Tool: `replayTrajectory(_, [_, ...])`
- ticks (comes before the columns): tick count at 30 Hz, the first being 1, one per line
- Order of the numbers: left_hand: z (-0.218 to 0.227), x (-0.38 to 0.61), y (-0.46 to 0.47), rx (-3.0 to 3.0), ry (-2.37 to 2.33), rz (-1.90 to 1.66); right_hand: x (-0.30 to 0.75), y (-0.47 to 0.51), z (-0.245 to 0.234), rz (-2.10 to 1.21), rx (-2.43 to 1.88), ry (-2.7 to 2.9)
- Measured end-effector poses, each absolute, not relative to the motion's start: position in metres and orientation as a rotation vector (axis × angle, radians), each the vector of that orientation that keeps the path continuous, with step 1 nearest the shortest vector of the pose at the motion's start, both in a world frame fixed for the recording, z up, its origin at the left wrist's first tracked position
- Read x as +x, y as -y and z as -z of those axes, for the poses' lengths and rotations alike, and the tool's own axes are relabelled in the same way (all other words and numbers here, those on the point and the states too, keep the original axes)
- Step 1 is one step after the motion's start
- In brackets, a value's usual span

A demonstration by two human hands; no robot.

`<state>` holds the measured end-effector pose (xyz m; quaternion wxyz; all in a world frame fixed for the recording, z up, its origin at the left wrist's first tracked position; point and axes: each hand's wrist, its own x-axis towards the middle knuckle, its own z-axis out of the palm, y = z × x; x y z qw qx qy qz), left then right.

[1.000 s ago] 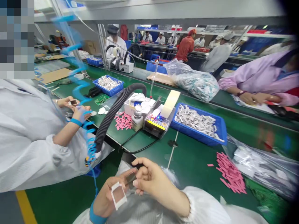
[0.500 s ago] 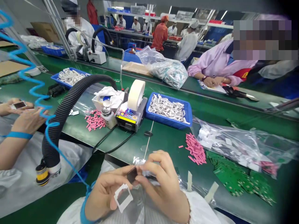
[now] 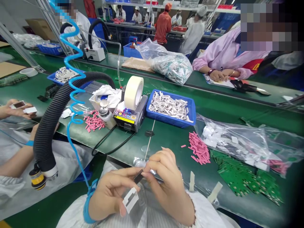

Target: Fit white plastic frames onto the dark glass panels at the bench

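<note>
My left hand (image 3: 110,193) is at the bottom centre, over my striped white coat, with a blue wrist strap (image 3: 87,207) around its wrist. A white rectangular frame (image 3: 130,199) with a dark opening is pinched in its lower fingers. My right hand (image 3: 167,183) is close beside it, and the fingertips of both hands meet on a small dark flat piece (image 3: 138,176). Much of that piece is hidden by my fingers. Just beyond my fingers, a scrap of clear plastic film (image 3: 142,163) lies on the green bench.
Ahead stand a tape dispenser (image 3: 129,112) and a blue tray of white pieces (image 3: 171,107). Pink strips (image 3: 199,148), a plastic bag (image 3: 232,142) and green circuit boards (image 3: 244,179) lie to the right. A black corrugated hose (image 3: 45,133) hangs left, beside a co-worker's hands (image 3: 16,107).
The view has swung, shifting the bench up and slightly left. The white frame has turned in my left hand. The dark piece now tilts more steeply between my fingertips.
</note>
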<state>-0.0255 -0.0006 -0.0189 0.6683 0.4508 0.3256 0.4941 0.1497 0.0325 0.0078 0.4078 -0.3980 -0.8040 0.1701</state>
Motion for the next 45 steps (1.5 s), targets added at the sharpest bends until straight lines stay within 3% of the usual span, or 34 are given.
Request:
replayTrajectory(6, [0.022, -0.025, -0.003, 1.056, -0.766, -1.102, 0.149, -0.035, -0.001, -0.581, -1.039, 2.000])
replayTrajectory(17, [0.029, -0.025, -0.004, 1.004, -0.784, -1.113, 0.146, -0.037, 0.005, -0.472, -1.089, 2.044])
replayTrajectory(24, [0.040, -0.022, -0.006, 0.642, -0.763, -1.134, 0.146, -0.035, 0.008, -0.629, -0.974, 2.132])
replayTrajectory(28, [0.057, -0.029, -0.017, 0.356, -0.752, -1.274, 0.150, -0.064, 0.040, -0.815, -1.295, 2.039])
replayTrajectory(31, [0.068, -0.038, -0.020, 0.269, -0.780, -1.336, 0.152, -0.090, 0.067, -0.770, -1.540, 2.011])
replayTrajectory(40, [0.068, -0.040, -0.014, 0.276, -0.741, -1.335, 0.169, -0.058, 0.053, -0.986, -1.377, 2.242])
replayTrajectory(45, [0.057, -0.025, -0.013, 0.355, -0.678, -1.237, 0.170, -0.050, 0.066, -0.822, -1.501, 2.258])
